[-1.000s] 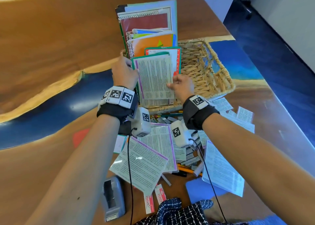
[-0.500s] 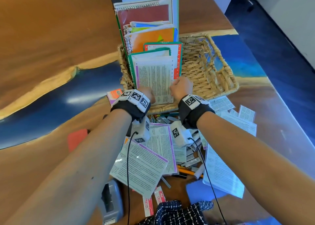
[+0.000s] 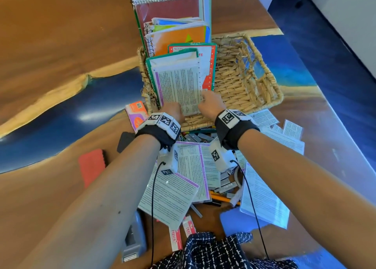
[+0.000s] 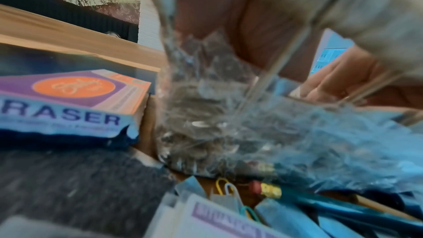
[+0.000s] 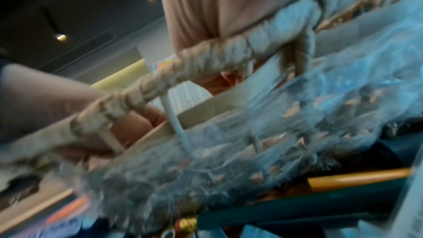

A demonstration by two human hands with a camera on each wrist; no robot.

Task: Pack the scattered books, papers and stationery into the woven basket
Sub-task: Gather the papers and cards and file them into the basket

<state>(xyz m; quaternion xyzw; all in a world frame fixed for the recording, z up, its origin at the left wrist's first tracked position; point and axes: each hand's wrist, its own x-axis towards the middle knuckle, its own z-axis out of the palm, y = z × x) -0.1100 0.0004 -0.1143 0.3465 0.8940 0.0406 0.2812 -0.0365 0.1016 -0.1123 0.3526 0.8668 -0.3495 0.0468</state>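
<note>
Seating a sheaf of printed papers [image 3: 179,89] upright at the near end of the woven basket [image 3: 240,81], I have both hands down at its near rim: my left hand [image 3: 173,110] is curled at the sheaf's lower left corner and my right hand [image 3: 210,103] at its lower right edge, each grip seemingly pinching the paper, though the wrist views are too blurred to confirm the fingers. The sheaf stands in front of a green-bordered label pack [image 3: 150,75] and a row of spiral notebooks [image 3: 175,36] already upright in the basket. As I judge it, the risk is that thin sheets buckle or fan forward over the low rim once I let go, since nothing braces them on my side; a hasty release could also topple the leaning stack. Much remains on the bench [image 3: 61,34]: loose leaflets [image 3: 171,197], an eraser box [image 3: 136,114], a red eraser block [image 3: 91,167], pencils [image 3: 221,198] and a stapler [image 3: 134,236]. Compared with a second ago, my left hand has dropped from the sheaf's upper left corner to its base, and the papers sit lower in the basket.
</note>
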